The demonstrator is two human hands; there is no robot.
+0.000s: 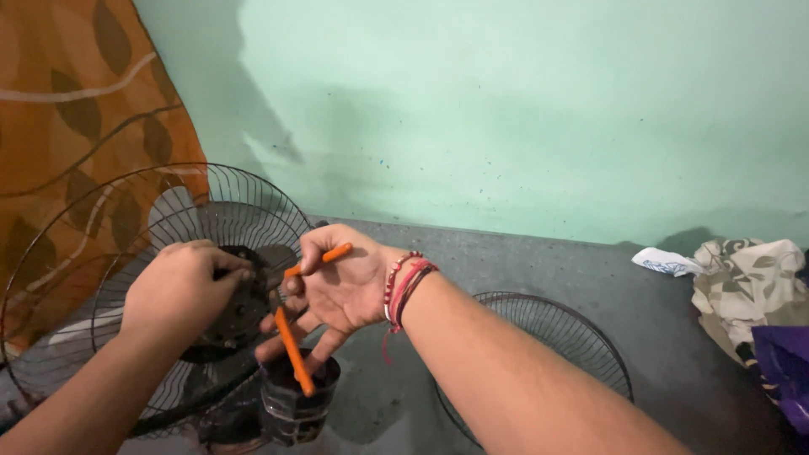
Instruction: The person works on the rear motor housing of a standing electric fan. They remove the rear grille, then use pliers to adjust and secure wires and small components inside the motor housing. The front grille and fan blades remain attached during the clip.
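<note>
Head view: looking down at both hands working on a dismantled pedestal fan on a grey floor.
Left hand: fingers curled and closed on the dark hub at the centre of the rear fan guard.
Right hand: palm turned up and half open, thumb and forefinger pinching one orange-handled tool just beside the hub.
Second orange tool: slants down under the right hand's lower fingers; whether those fingers grip it or only rest on it is hard to tell.
Rear fan guard: round wire cage, standing upright, ringed around the hub and the left hand.
Motor housing: dark cylinder wrapped in tape, directly below the hands.
Front guard: second wire grille lying flat on the floor, partly hidden by the right forearm.
Wrist: red and beaded bracelets on the right arm.
Surroundings: green wall behind, orange leaf-patterned cloth to the left, crumpled fabric at the right.
</note>
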